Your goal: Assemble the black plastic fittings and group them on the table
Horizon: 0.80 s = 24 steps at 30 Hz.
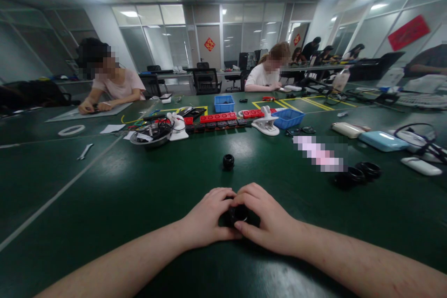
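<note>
My left hand (209, 216) and my right hand (263, 219) meet close in front of me, low over the green table (150, 200). Between them is a black round hollow part (240, 213), its dark opening facing up. Fingers and thumbs of both hands curl around its sides and hide much of it. Just beyond my fingertips, a smaller black ribbed round part (228, 162) stands by itself on the table. Off to the right lie more black ring-shaped parts (369, 170), two or more close together.
Across the middle stand a metal bowl (153, 138) of cables, red-and-black power strips (218, 118), a white clip stand (266, 123) and blue bins (289, 119). A wrench (84, 151) lies left. A light-blue case (382, 141) sits right. Two people (117, 84) work across the table.
</note>
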### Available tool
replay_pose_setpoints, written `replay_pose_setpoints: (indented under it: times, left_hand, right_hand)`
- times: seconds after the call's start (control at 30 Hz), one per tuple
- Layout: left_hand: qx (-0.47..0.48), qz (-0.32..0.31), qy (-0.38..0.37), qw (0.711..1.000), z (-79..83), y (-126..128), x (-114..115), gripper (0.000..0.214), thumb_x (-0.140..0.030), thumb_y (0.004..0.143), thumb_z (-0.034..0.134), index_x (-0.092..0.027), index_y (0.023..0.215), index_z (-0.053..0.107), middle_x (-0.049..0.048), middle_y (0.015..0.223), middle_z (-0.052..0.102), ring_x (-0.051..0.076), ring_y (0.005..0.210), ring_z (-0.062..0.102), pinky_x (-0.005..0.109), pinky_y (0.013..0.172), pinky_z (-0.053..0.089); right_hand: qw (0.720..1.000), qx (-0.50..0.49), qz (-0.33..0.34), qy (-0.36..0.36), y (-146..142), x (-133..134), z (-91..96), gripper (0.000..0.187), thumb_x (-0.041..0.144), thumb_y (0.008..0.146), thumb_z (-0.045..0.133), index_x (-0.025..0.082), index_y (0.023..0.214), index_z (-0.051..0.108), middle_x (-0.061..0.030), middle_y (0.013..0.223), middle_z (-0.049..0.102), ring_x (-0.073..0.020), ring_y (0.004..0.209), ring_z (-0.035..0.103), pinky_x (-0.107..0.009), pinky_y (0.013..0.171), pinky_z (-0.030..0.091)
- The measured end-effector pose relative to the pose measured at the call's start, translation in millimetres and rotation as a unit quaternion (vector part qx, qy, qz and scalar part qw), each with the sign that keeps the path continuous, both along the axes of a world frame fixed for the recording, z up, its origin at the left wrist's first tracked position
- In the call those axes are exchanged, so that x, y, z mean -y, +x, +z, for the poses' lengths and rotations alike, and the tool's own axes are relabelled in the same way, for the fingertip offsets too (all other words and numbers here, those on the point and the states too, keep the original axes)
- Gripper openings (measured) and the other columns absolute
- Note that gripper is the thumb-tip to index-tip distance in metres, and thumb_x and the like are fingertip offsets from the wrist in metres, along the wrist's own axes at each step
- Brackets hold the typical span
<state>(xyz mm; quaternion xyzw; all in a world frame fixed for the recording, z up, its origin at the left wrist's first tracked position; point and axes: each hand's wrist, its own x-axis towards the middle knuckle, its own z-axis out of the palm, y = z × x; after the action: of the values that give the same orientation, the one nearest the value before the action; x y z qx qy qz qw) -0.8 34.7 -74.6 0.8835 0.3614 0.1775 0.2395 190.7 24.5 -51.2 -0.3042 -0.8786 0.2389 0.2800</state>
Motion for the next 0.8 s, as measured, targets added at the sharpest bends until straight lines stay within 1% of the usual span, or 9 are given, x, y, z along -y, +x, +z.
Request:
replay_pose_setpoints:
  times: [0.23, 0.37, 0.5, 0.6, 0.7, 0.8]
  left_hand:
    - [0.0, -0.005, 0.002, 1.0, 0.5, 0.2, 0.0, 0.053, -0.039, 0.066, 0.071, -0.024, 0.115, 0.054, 0.0057, 0.122, 0.049, 0.025, 0.115, 0.041, 0.041, 0.1, 0.03]
    - [-0.016, 0.002, 0.0, 1.0, 0.1, -0.7, 0.4, 0.054, -0.041, 0.066, 0.071, -0.023, 0.114, 0.055, 0.0073, 0.122, 0.049, 0.027, 0.116, 0.04, 0.043, 0.101, 0.029]
    - [-0.036, 0.005, -0.003, 0.999, -1.2, -0.3, -0.3, 0.055, -0.041, 0.066, 0.072, -0.02, 0.114, 0.056, 0.0092, 0.124, 0.048, 0.027, 0.118, 0.039, 0.043, 0.102, 0.028]
    - [-0.039, -0.001, 0.004, 0.999, -1.4, 0.6, -1.0, 0.054, -0.041, 0.067, 0.07, -0.022, 0.115, 0.055, 0.0086, 0.124, 0.048, 0.027, 0.117, 0.039, 0.043, 0.102, 0.028]
    - [-0.027, -0.003, 0.01, 1.0, 0.0, 1.3, -0.8, 0.057, -0.041, 0.068, 0.069, -0.022, 0.118, 0.052, 0.0079, 0.124, 0.048, 0.026, 0.116, 0.041, 0.043, 0.101, 0.029]
    - [-0.018, -0.002, 0.007, 1.0, 1.7, 1.3, -0.1, 0.055, -0.039, 0.068, 0.069, -0.021, 0.117, 0.052, 0.0079, 0.123, 0.049, 0.026, 0.115, 0.041, 0.042, 0.1, 0.031]
  right_hand:
    - [0.999, 0.0, 0.05, 0.008, -0.8, -1.6, 4.5, 0.029, 0.01, 0.069, 0.051, 0.017, 0.096, 0.055, -0.0067, 0.096, 0.058, -0.0192, 0.092, 0.048, -0.036, 0.082, 0.04]
    - [0.997, -0.007, 0.076, 0.017, -1.2, -2.1, 7.4, 0.031, 0.008, 0.068, 0.046, 0.018, 0.095, 0.055, -0.0061, 0.095, 0.06, -0.0187, 0.09, 0.049, -0.037, 0.082, 0.041]
    - [0.995, -0.016, 0.095, 0.031, -0.4, -2.9, 8.2, 0.029, 0.008, 0.068, 0.044, 0.017, 0.093, 0.057, -0.0065, 0.095, 0.061, -0.0187, 0.091, 0.05, -0.038, 0.084, 0.04]
    - [0.995, -0.024, 0.088, 0.046, 0.3, -2.5, 6.3, 0.031, 0.007, 0.069, 0.044, 0.018, 0.094, 0.059, -0.0065, 0.101, 0.06, -0.0193, 0.096, 0.048, -0.038, 0.087, 0.039]
    - [0.996, -0.049, 0.061, 0.046, 0.7, -1.0, 3.0, 0.031, 0.009, 0.072, 0.047, 0.019, 0.099, 0.057, -0.0071, 0.107, 0.056, -0.02, 0.1, 0.046, -0.038, 0.088, 0.038]
    - [0.998, -0.059, 0.015, 0.028, 1.1, 0.1, -0.2, 0.027, 0.017, 0.075, 0.053, 0.017, 0.102, 0.053, -0.008, 0.102, 0.055, -0.0206, 0.096, 0.047, -0.038, 0.084, 0.04]
